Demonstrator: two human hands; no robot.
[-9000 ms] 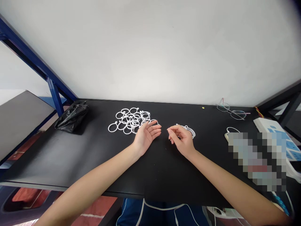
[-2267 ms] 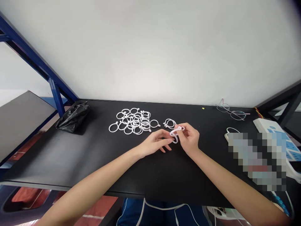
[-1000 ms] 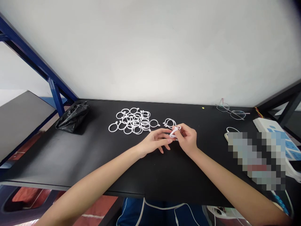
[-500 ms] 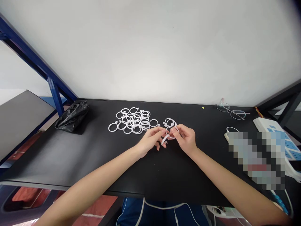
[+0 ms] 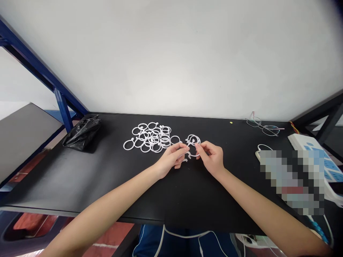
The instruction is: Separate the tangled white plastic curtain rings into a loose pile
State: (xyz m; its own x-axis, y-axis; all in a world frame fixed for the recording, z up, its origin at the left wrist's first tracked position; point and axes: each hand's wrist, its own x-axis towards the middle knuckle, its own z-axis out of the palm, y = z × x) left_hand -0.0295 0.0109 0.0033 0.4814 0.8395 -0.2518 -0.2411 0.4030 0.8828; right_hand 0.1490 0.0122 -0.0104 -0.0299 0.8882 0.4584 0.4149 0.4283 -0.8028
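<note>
Both hands meet over the middle of the black table (image 5: 80, 178). My left hand (image 5: 171, 159) and my right hand (image 5: 211, 157) each pinch one side of a white plastic ring (image 5: 190, 154), which looks sprung apart at its clasp. Just behind the hands lies a small stack of white rings (image 5: 193, 139). A larger pile of loose white rings (image 5: 150, 137) is spread out to the left of it, close to my left hand.
A crumpled black plastic bag (image 5: 81, 134) lies at the table's left rear. Eyeglasses (image 5: 264, 126) rest at the back right. A white-and-blue device (image 5: 316, 150) and white cables sit at the right edge. A blue shelf frame (image 5: 60, 101) stands on the left.
Nine seconds ago both hands held nothing. Since then a ring was taken up between them; in the last half second the hands drew slightly apart and the ring spread open.
</note>
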